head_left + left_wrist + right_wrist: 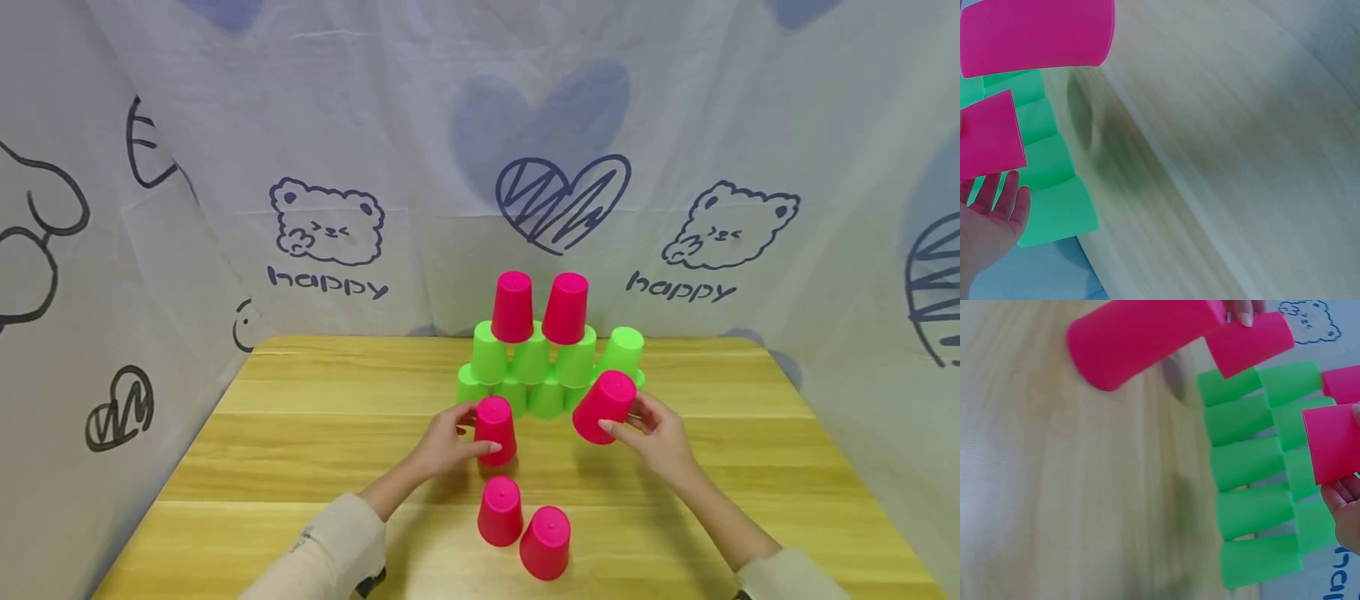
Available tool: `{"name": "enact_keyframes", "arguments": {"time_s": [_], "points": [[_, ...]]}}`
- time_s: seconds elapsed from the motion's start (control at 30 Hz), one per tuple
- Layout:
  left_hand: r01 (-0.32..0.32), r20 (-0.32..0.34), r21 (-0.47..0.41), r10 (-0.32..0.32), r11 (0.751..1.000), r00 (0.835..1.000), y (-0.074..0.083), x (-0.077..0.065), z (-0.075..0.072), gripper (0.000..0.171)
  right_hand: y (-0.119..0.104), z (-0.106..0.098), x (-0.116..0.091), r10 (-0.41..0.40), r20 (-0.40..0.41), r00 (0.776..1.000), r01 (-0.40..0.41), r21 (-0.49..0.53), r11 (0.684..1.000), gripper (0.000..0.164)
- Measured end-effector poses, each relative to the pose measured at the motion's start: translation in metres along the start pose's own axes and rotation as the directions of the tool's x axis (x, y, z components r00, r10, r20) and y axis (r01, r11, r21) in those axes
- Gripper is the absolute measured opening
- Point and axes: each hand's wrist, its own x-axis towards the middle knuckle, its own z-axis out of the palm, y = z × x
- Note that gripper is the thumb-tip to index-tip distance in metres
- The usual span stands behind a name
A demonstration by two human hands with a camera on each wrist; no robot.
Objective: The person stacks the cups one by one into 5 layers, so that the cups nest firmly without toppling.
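Observation:
My left hand (446, 443) grips a pink cup (495, 431) that is upside down, thumb on its near side. In the left wrist view its fingers (1005, 199) curve round the far side of that cup (990, 139). To the right, my right hand (662, 437) holds another upside-down pink cup (604, 407), tilted, in front of the stack's right end. Both held cups appear lifted off the table. Behind them stands a stack of green cups (531, 354) in two rows, with two pink cups (513, 307) on top, side by side.
Two more pink cups (500, 512) stand upside down near the front of the wooden table (300, 417), below my left hand. A white cloth (435, 108) with blue drawings hangs behind the table and along the sides.

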Motion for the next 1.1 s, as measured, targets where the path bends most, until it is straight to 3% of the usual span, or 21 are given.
{"name": "enact_keyframes", "arguments": {"time_s": [0.23, 0.43, 0.57, 0.9, 1.1], "points": [[-0.02, -0.021, 0.012, 0.021, 1.0, 1.0, 0.006, 0.001, -0.005, 0.049, -0.017, -0.011, 0.02, -0.064, 0.012, 0.998, 0.065, -0.06, 0.996, 0.042], [-0.035, 0.012, -0.005, 0.035, 0.999, 0.999, 0.014, 0.002, -0.003, 0.047, -0.032, -0.021, 0.032, -0.07, 0.004, 0.998, 0.07, -0.14, 0.988, 0.043], [-0.063, 0.029, -0.013, 0.063, 0.998, 0.998, 0.02, 0.003, -0.002, 0.046, -0.039, -0.025, 0.044, -0.04, -0.034, 0.999, 0.033, -0.178, 0.984, 0.044], [-0.112, -0.071, -0.023, 0.11, 0.993, 0.991, 0.036, 0.01, -0.007, 0.046, -0.049, -0.025, 0.089, 0.103, -0.057, 0.993, -0.113, -0.225, 0.968, 0.057], [-0.12, -0.082, -0.015, 0.118, 0.993, 0.99, 0.042, 0.013, -0.011, 0.045, -0.044, -0.021, 0.1, 0.166, -0.076, 0.983, -0.179, -0.226, 0.957, 0.057]]}}
